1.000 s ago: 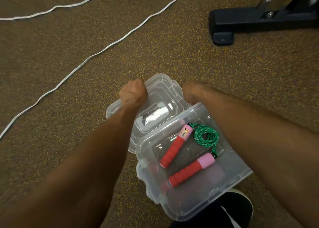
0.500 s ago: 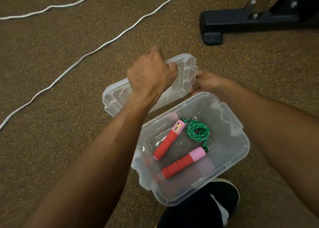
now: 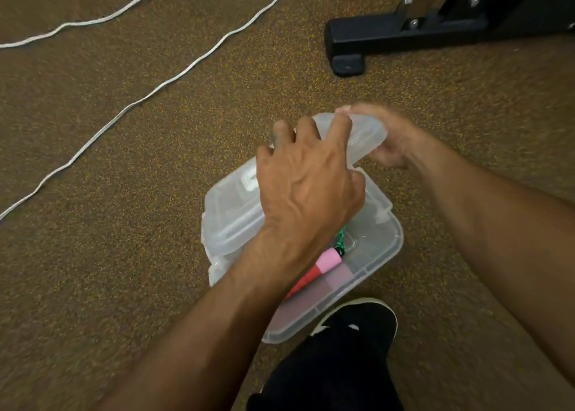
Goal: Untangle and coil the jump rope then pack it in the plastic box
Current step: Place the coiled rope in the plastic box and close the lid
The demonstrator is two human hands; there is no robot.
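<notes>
A clear plastic box [image 3: 367, 273] sits on the speckled brown floor just ahead of my foot. Inside lies the jump rope: a red and pink handle [image 3: 323, 263] and a bit of green coiled rope [image 3: 340, 239] show; the rest is hidden under my left forearm. The clear lid [image 3: 230, 211] is tilted over the box's far left part. My left hand [image 3: 305, 186] grips the lid from above. My right hand [image 3: 389, 137] holds the lid's far end, fingers curled around its edge.
Two white cords [image 3: 174, 77] run across the floor at the upper left. A black metal equipment base [image 3: 398, 37] stands at the upper right. My black shoe [image 3: 357, 326] touches the box's near corner.
The lid has come up off the floor behind the box and swung over the box. Both hands moved with it, and the left forearm now covers most of the rope.
</notes>
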